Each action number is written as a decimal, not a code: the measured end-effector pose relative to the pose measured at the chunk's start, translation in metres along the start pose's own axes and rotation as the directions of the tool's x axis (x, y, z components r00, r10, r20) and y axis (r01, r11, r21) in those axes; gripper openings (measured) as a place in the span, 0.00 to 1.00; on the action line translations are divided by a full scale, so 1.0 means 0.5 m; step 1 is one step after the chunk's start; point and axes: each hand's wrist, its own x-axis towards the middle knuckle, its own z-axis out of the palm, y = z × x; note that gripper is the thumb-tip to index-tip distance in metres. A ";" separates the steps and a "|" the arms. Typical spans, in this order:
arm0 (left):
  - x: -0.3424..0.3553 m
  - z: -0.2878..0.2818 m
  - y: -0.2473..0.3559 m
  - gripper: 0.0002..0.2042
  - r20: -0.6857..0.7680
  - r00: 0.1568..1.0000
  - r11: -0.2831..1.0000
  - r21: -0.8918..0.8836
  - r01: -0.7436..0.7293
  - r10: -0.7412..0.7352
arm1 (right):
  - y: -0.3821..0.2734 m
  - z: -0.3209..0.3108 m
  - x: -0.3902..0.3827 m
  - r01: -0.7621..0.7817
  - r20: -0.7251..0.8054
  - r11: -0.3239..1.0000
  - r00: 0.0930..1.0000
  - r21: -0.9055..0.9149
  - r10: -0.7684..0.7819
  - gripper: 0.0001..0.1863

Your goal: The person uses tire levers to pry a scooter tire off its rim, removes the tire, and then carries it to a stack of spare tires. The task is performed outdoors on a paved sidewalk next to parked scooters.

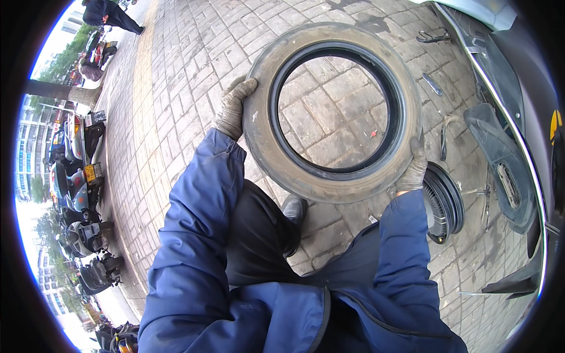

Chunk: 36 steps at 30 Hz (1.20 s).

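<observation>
A worn, dusty tire point(329, 186) without a wheel in it is held up between my hands, its open centre showing the paving below. My left hand point(232, 107), in a dirty grey-white work glove, is closed round the tire's left edge. At the lower right edge, my gloved right hand point(414, 170) grips the same tire, its thumb on the sidewall and its other fingers hidden behind. Just beyond my right hand lies a dark wheel rim point(452, 206) on the ground, partly covered by my sleeve.
A scooter-like vehicle with dark panels point(506, 170) stands along the right. Metal tools, including a curved lever point(444, 138) and a flat silver piece point(432, 84), lie on the brick paving point(194, 70). Parked motorbikes point(76, 188) line the left; a person point(109, 15) is far left.
</observation>
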 end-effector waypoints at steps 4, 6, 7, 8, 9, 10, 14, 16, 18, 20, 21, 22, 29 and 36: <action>0.002 0.002 0.001 0.26 -0.038 0.999 1.000 0.002 0.007 -0.007 | 0.005 -0.003 0.002 0.020 -0.052 1.000 0.998 0.005 -0.020 0.36; 0.002 0.002 0.001 0.27 -0.060 0.998 1.000 0.011 0.006 -0.005 | 0.008 -0.004 0.004 0.032 -0.063 0.999 0.998 0.014 -0.031 0.36; 0.003 0.002 0.001 0.27 -0.087 0.996 0.999 0.022 0.025 -0.023 | 0.009 -0.005 0.005 0.037 -0.057 0.999 0.998 0.016 -0.036 0.36; 0.002 0.002 0.002 0.27 -0.046 0.999 1.000 0.012 0.012 -0.011 | 0.009 -0.006 0.005 0.033 -0.031 0.999 0.999 0.039 -0.032 0.36; 0.001 0.002 0.003 0.27 -0.024 1.000 1.000 0.009 0.019 -0.019 | 0.009 -0.007 0.005 0.043 -0.050 0.999 0.998 0.013 -0.042 0.36; 0.000 0.001 0.004 0.28 0.011 1.000 1.000 -0.002 0.020 -0.020 | 0.009 -0.007 0.005 0.044 -0.050 0.999 0.998 0.008 -0.044 0.36; -0.001 0.005 0.005 0.27 -0.004 1.000 1.000 0.007 0.019 -0.019 | 0.004 -0.007 0.003 0.020 -0.009 0.999 1.000 0.042 -0.020 0.36; 0.000 0.007 0.004 0.26 -0.004 1.000 1.000 0.003 0.018 -0.018 | 0.003 -0.006 0.001 0.038 -0.036 0.999 0.999 0.023 -0.037 0.37; 0.001 0.007 0.004 0.27 -0.006 1.000 1.000 0.016 0.019 -0.018 | 0.003 -0.006 0.001 0.052 -0.047 0.999 0.998 0.016 -0.051 0.37; 0.001 0.007 0.005 0.27 0.002 1.000 1.000 0.022 0.021 -0.021 | 0.004 -0.009 0.002 0.070 -0.014 0.997 0.997 0.025 -0.070 0.36; 0.001 0.006 0.005 0.27 0.007 1.000 1.000 0.021 0.023 -0.024 | 0.005 -0.012 0.004 0.062 -0.059 0.998 0.996 0.002 -0.062 0.36; 0.000 0.006 0.005 0.27 0.024 0.999 1.000 0.019 0.020 -0.021 | 0.006 -0.015 0.006 0.057 -0.059 0.998 0.997 0.003 -0.057 0.37; -0.002 0.014 0.004 0.26 -0.064 0.998 0.999 0.048 0.010 -0.007 | 0.012 -0.033 0.014 0.062 -0.036 0.998 0.997 -0.001 -0.062 0.36; -0.003 0.011 0.005 0.25 -0.022 1.000 0.999 0.045 0.019 -0.018 | 0.008 -0.017 0.008 0.045 -0.058 0.999 0.997 -0.013 -0.046 0.39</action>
